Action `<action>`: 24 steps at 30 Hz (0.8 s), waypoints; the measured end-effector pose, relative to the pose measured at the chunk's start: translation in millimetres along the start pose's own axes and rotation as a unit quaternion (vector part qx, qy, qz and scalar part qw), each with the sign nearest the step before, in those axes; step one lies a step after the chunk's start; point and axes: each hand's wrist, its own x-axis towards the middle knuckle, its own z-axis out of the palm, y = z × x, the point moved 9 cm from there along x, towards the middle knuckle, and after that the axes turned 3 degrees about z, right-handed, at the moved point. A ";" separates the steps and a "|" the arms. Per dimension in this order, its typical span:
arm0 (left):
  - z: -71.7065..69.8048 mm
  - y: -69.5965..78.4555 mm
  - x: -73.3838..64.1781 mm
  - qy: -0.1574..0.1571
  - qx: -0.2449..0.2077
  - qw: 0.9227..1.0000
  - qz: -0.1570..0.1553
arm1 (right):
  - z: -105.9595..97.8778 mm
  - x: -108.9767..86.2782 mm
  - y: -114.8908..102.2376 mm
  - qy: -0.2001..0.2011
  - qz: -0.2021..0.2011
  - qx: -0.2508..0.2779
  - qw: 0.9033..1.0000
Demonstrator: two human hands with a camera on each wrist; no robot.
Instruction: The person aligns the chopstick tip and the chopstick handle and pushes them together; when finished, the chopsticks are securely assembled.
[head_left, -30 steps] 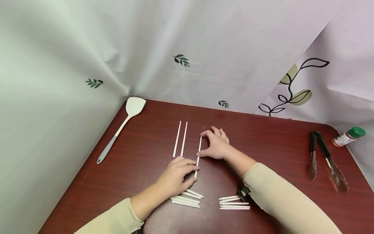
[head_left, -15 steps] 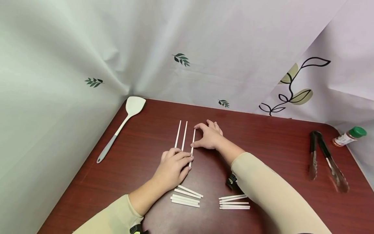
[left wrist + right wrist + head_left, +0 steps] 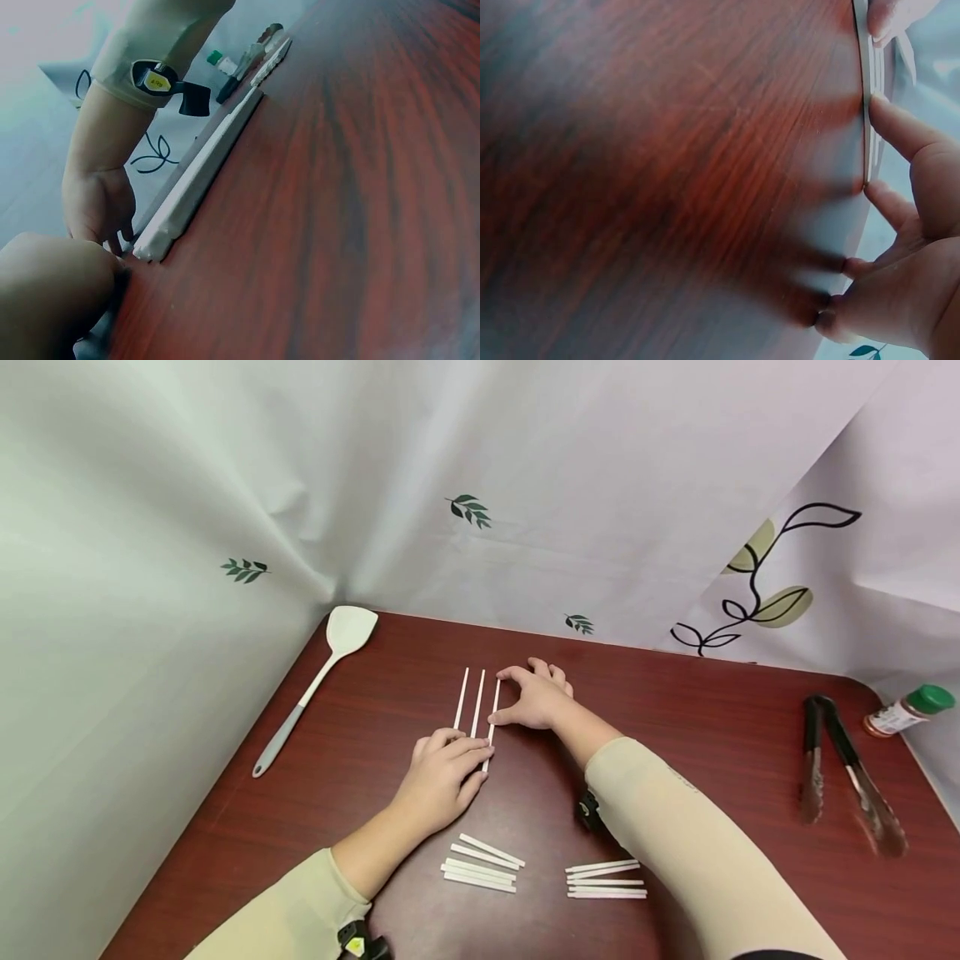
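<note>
Long white stick (image 3: 497, 697), one: flat on the dark red wooden table (image 3: 660, 718), rightmost of three, running away from the person, between the two hands. Right hand (image 3: 536, 700): fingers spread and unclenched, thumb tip against the stick's side, a fingertip at its far end — both contacts plain in the right wrist view. Left hand (image 3: 438, 777): fingers loosely bent rather than gripping, fingertips and thumb touching the same stick along its near half.

Long white sticks, two further: one nearest the first (image 3: 478, 702), one beyond it to the left (image 3: 462, 697); roughly parallel, near ends hidden by the left hand.

Shorter-looking white sticks, two loose groups, lying crosswise toward the person: one group near the left forearm (image 3: 480, 883), the other beside the right sleeve (image 3: 607, 896).

Spatula (image 3: 302, 703), white head, grey handle end: at the table's left edge. Tongs (image 3: 841, 744), black handles, metal ends: far right, well apart. Jar (image 3: 896, 718), green cap, tilted: beside the tongs. Pale cloth (image 3: 570, 527), leaf-printed: behind the table.
</note>
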 end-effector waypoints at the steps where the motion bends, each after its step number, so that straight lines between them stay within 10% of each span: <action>1: 0.2 -0.1 0.2 0.000 -0.001 1.000 0.000 | 0.0 0.2 0.4 -0.001 0.000 -0.001 1.000; 24: -1.1 1.2 1.1 0.001 -0.017 1.000 -0.005 | -10.6 1.8 16.1 0.003 -0.046 0.009 0.999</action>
